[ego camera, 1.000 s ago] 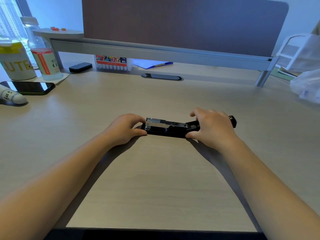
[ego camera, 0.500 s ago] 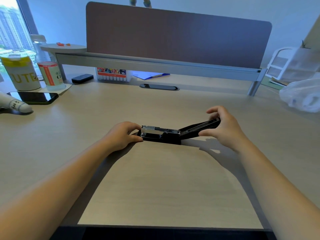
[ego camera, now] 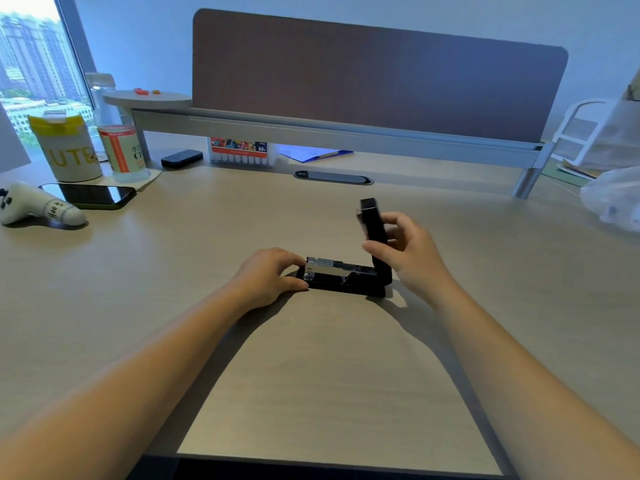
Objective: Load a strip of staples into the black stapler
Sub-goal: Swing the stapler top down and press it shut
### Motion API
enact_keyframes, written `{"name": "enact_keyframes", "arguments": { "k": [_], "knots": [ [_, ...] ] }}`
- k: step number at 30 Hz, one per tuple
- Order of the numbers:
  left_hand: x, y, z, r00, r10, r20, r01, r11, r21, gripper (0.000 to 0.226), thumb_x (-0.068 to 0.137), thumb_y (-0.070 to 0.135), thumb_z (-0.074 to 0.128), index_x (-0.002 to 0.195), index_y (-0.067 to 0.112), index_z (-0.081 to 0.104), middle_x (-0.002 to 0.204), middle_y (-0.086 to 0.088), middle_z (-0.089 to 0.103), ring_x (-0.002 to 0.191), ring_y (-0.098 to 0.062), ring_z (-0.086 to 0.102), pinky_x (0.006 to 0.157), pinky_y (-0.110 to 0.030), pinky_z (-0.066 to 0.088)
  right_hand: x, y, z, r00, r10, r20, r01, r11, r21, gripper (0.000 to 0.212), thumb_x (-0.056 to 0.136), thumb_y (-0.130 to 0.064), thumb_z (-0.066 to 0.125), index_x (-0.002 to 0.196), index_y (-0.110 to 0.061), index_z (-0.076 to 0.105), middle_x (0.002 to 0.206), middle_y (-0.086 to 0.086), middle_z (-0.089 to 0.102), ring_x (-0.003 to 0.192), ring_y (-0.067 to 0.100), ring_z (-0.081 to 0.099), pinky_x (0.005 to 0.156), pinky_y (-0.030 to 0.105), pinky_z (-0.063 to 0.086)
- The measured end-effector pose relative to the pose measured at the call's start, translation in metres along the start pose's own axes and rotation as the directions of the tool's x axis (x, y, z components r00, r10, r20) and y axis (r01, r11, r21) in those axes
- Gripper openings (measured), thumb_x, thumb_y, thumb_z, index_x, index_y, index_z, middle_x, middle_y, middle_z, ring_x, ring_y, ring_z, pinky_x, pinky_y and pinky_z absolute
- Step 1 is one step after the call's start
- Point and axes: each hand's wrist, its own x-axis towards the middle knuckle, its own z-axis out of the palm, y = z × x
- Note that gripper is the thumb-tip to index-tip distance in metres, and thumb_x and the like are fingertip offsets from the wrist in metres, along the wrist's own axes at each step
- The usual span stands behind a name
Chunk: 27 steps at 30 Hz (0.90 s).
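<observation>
The black stapler (ego camera: 346, 280) lies on the wooden desk (ego camera: 311, 375) in the middle of the view, its silver staple channel (ego camera: 327, 266) exposed on top. Its black top cover (ego camera: 372, 223) stands nearly upright, hinged at the stapler's right end. My right hand (ego camera: 408, 254) grips that cover between thumb and fingers. My left hand (ego camera: 266, 277) presses on the stapler's left front end, thumb against the base. I cannot tell whether staples lie in the channel, and no loose strip is in view.
At the left stand a yellow-lidded can (ego camera: 65, 147) and a water bottle (ego camera: 116, 133), with a phone (ego camera: 91, 195) and a white toy (ego camera: 38, 209) in front. A marker box (ego camera: 242, 150) and a small black box (ego camera: 181, 158) sit under the brown divider (ego camera: 377, 77). A plastic bag (ego camera: 613, 199) lies far right.
My right hand has swung the stapler's top cover up from lying flat to nearly upright. My left hand has stayed on the stapler's left end.
</observation>
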Motion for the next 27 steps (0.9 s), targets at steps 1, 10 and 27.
{"name": "enact_keyframes", "arguments": {
  "k": [1,10,27],
  "knots": [
    [0.0,0.0,0.0,1.0,0.001,0.004,-0.001,1.0,0.004,0.041,0.079,0.026,0.06,0.118,0.018,0.054,0.125,-0.009,0.057,0.117,-0.026,0.045,0.098,-0.041,0.038,0.001,-0.001,0.004,1.0,-0.01,0.026,0.011,0.999,-0.04,0.029,0.078,-0.008,0.062,0.103,-0.019,0.052,0.101,0.008,0.056,0.089,0.024,0.056,0.076,0.029,0.049],
    [0.005,-0.008,0.004,1.0,0.005,-0.011,-0.006,1.0,-0.006,0.04,0.076,0.03,0.063,0.113,0.018,0.057,0.12,-0.009,0.059,0.113,-0.025,0.048,0.096,-0.044,0.041,0.007,0.003,0.031,0.975,-0.062,0.215,0.15,0.894,-0.422,0.039,0.077,-0.013,0.062,0.115,-0.016,0.055,0.116,0.009,0.063,0.101,0.022,0.053,0.086,0.031,0.04],
    [0.004,0.012,0.006,0.981,-0.191,-0.039,0.153,0.881,-0.448,0.043,0.075,0.058,0.047,0.071,0.021,0.066,0.074,-0.001,0.063,0.087,-0.024,0.057,0.08,-0.038,0.043,-0.016,0.029,0.007,0.992,0.093,0.086,-0.046,0.897,-0.44,0.041,0.076,-0.02,0.065,0.112,-0.012,0.047,0.111,0.008,0.058,0.091,0.017,0.047,0.076,0.03,0.038]
  ]
}}
